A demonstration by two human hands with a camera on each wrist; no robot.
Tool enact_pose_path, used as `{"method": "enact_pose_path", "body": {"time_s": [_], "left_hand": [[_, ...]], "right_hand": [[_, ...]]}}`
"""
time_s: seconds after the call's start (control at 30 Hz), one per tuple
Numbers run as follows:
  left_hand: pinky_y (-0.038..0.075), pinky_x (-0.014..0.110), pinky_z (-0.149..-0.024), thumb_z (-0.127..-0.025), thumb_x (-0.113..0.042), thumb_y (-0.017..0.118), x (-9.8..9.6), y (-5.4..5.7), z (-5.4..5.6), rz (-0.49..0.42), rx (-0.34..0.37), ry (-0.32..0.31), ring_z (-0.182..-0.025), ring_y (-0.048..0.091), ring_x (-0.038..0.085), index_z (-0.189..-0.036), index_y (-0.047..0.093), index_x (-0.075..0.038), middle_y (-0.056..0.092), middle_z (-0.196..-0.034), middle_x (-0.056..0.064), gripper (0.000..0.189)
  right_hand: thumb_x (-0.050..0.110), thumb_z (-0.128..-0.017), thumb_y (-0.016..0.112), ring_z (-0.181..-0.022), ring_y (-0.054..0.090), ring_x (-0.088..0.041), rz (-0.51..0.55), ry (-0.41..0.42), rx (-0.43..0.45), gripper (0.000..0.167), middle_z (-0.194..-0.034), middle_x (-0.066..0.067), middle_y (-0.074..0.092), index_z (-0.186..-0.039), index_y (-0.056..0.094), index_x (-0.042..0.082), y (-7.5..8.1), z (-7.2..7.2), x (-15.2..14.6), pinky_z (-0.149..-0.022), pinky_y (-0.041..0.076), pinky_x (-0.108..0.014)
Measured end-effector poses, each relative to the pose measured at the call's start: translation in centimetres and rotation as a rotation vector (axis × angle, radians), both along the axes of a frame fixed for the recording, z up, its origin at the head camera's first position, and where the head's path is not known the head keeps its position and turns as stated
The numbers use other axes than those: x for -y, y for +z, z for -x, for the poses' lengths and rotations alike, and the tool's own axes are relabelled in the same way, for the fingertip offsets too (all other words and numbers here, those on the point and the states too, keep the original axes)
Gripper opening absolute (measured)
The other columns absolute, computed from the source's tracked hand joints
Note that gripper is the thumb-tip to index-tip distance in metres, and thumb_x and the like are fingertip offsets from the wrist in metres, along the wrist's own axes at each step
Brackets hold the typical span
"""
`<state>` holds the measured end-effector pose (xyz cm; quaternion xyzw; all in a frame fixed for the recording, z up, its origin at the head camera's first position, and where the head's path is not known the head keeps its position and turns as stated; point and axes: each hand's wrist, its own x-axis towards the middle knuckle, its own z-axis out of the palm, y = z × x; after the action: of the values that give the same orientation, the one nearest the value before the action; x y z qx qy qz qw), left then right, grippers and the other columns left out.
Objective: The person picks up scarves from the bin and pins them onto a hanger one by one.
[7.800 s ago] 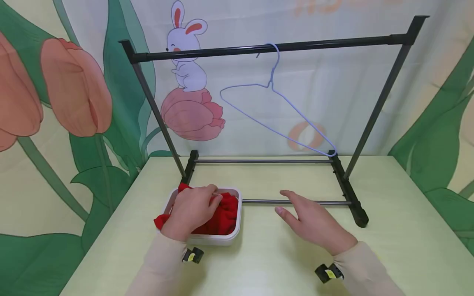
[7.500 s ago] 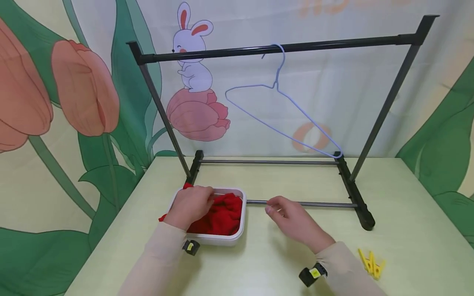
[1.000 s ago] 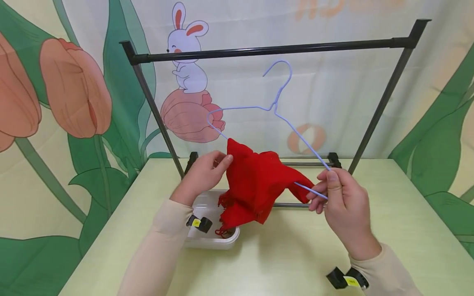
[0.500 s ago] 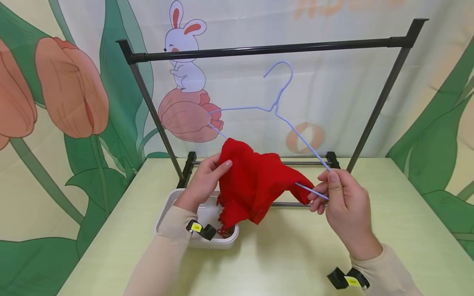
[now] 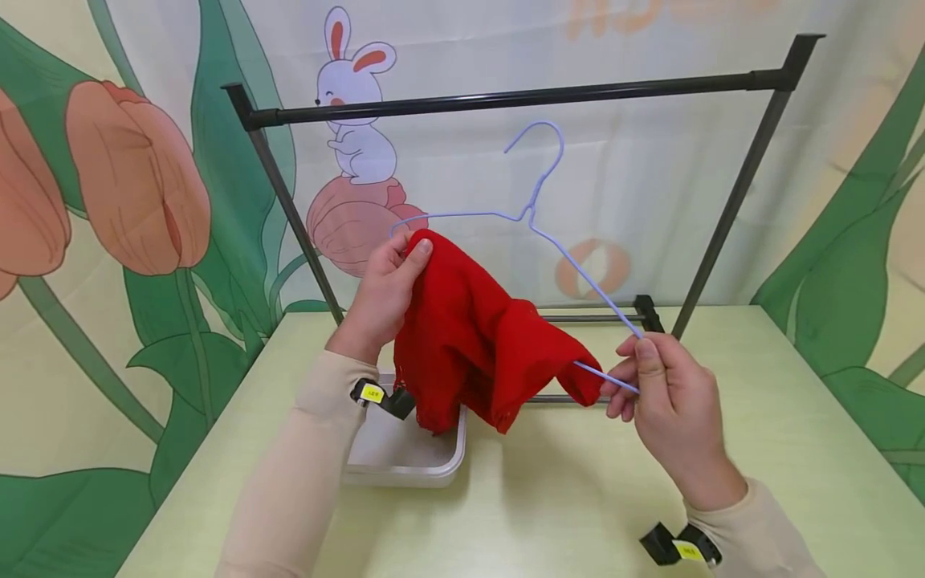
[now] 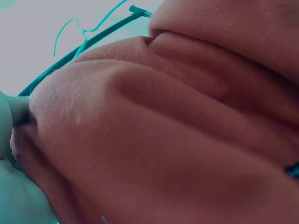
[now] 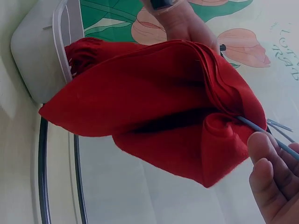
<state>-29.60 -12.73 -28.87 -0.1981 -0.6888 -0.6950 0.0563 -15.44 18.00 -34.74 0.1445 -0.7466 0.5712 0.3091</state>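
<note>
Pinching the crumpled red fabric cloth (image 5: pixel 458 337) at its upper left edge with our left hand (image 5: pixel 379 293), we grip the right end of the thin lavender wire hanger (image 5: pixel 531 209) with our right hand (image 5: pixel 675 397). The hanger's lower wire enters the cloth, which hangs partly above the white rectangular plastic box (image 5: pixel 405 475). If our left hand loosens, the cloth can probably slide off toward the box; if we pull too strongly, the wire may bend.
</note>
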Motion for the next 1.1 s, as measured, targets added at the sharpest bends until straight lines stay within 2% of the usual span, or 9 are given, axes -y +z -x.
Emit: {"method": "enact_pose_path", "body": {"time_s": [0.2, 0.47, 0.63, 0.73, 0.8, 0.87, 0.93, 1.0, 1.1], "left_hand": [[0.061, 0.022, -0.079, -0.112, -0.026, 0.059, 0.4, 0.3, 1.1, 0.021, 0.101, 0.128, -0.096, 0.069, 0.015, -0.139, 0.062, -0.009, 0.072, -0.107, -0.003, 0.032], [0.062, 0.033, -0.088, -0.109, -0.033, 0.065, 1.3, -0.2, 2.0, 0.363, 0.107, 0.401, -0.107, 0.065, 0.023, -0.14, 0.066, -0.015, 0.07, -0.124, 0.009, 0.036], [0.065, 0.046, -0.093, -0.109, -0.034, 0.065, 1.2, -0.7, 1.9, 0.657, 0.011, 0.522, -0.107, 0.065, 0.03, -0.136, 0.065, -0.014, 0.07, -0.124, 0.012, 0.034], [0.062, 0.049, -0.097, -0.109, -0.031, 0.063, 0.8, -1.3, 1.1, 0.796, -0.151, 0.605, -0.111, 0.063, 0.033, -0.13, 0.066, -0.01, 0.068, -0.124, 0.015, 0.03], [0.059, 0.05, -0.101, -0.108, -0.028, 0.064, 0.4, -1.7, 0.2, 0.824, -0.295, 0.629, -0.113, 0.063, 0.034, -0.124, 0.067, -0.007, 0.068, -0.123, 0.016, 0.026], [0.055, 0.051, -0.097, -0.106, -0.022, 0.064, -0.3, -2.2, -0.9, 0.817, -0.447, 0.606, -0.11, 0.063, 0.034, -0.115, 0.07, -0.004, 0.069, -0.116, 0.017, 0.021], [0.056, 0.047, -0.089, -0.105, -0.021, 0.064, -1.1, -2.7, -2.4, 0.797, -0.517, 0.512, -0.099, 0.065, 0.031, -0.106, 0.072, -0.005, 0.072, -0.103, 0.013, 0.018], [0.056, 0.041, -0.077, -0.106, -0.024, 0.065, -2.0, -3.2, -3.9, 0.783, -0.478, 0.374, -0.085, 0.065, 0.025, -0.098, 0.073, -0.009, 0.071, -0.088, 0.007, 0.019], [0.055, 0.034, -0.068, -0.106, -0.037, 0.067, -3.2, -3.9, -5.9, 0.797, -0.293, 0.183, -0.074, 0.063, 0.017, -0.093, 0.075, -0.017, 0.069, -0.076, -0.003, 0.025]], "right_hand": [[0.0, -0.113, 0.049, -0.047, 0.066, -0.009, -0.022, 0.009, -0.022, 0.02, -0.069, -0.002, 0.073, -0.101, 0.064, -0.007, -0.3, -0.1, 0.1, -0.048, 0.055, -0.021], [-0.001, -0.112, 0.049, -0.047, 0.065, -0.009, -0.011, 0.013, -0.035, 0.019, -0.071, 0.006, 0.072, -0.103, 0.064, -0.007, -0.6, 0.0, 0.2, -0.048, 0.055, -0.021], [-0.001, -0.112, 0.049, -0.046, 0.065, -0.009, 0.009, 0.019, -0.041, 0.02, -0.07, 0.008, 0.072, -0.102, 0.065, -0.007, -0.9, 0.2, 0.3, -0.047, 0.054, -0.021], [-0.001, -0.112, 0.049, -0.046, 0.064, -0.009, 0.01, 0.015, -0.047, 0.02, -0.069, 0.006, 0.072, -0.102, 0.065, -0.007, -1.0, 0.2, 0.4, -0.047, 0.054, -0.021], [-0.001, -0.112, 0.049, -0.046, 0.064, -0.009, 0.003, 0.011, -0.048, 0.019, -0.068, 0.003, 0.072, -0.102, 0.065, -0.007, -1.1, 0.2, 0.4, -0.047, 0.053, -0.02], [-0.001, -0.112, 0.05, -0.046, 0.064, -0.008, -0.006, 0.008, -0.051, 0.019, -0.068, -0.001, 0.072, -0.103, 0.065, -0.007, -1.2, 0.2, 0.4, -0.047, 0.054, -0.02], [-0.002, -0.112, 0.05, -0.047, 0.064, -0.008, -0.013, 0.005, -0.056, 0.018, -0.068, -0.004, 0.072, -0.103, 0.065, -0.007, -1.3, 0.3, 0.4, -0.047, 0.054, -0.02], [-0.002, -0.111, 0.05, -0.047, 0.064, -0.008, -0.015, 0.001, -0.067, 0.018, -0.068, -0.006, 0.072, -0.103, 0.065, -0.007, -1.3, 0.3, 0.4, -0.047, 0.053, -0.02], [-0.002, -0.111, 0.05, -0.046, 0.064, -0.007, -0.01, -0.006, -0.078, 0.018, -0.068, -0.007, 0.072, -0.103, 0.066, -0.007, -1.4, 0.4, 0.4, -0.047, 0.053, -0.019]]}}
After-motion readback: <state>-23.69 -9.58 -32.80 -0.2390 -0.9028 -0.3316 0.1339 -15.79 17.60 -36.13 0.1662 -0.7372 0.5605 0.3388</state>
